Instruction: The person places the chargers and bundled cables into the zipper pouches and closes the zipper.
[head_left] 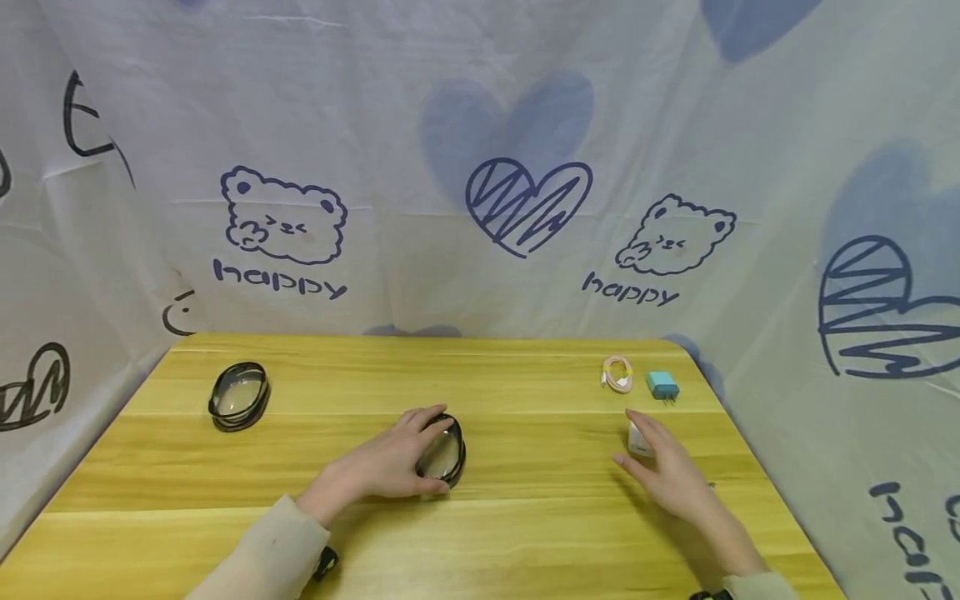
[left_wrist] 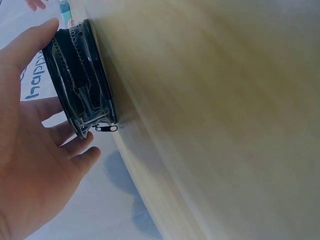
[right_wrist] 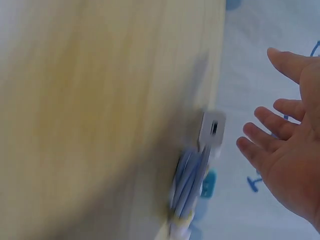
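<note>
My left hand point(head_left: 397, 458) grips a round clear zip pouch point(head_left: 459, 454) with black trim on the table. In the left wrist view, the thumb is at one side of the pouch point(left_wrist: 82, 75) and the fingers point(left_wrist: 86, 160) at the other; a black zipper pull hangs at its edge. My right hand point(head_left: 671, 475) is held above the table with its fingers spread, holding nothing. Below it stands a white charger block point(head_left: 637, 440), partly hidden by the hand. The right wrist view shows a coiled bluish cable point(right_wrist: 187, 180) beside the white charger point(right_wrist: 212, 131).
Another round clear pouch with black trim point(head_left: 238, 396) lies at the left of the wooden table point(head_left: 525, 550). A coiled pink cable point(head_left: 617, 375) and a teal plug adapter point(head_left: 663, 385) lie at the back right. A printed cloth point(head_left: 405, 167) hangs behind and beside the table.
</note>
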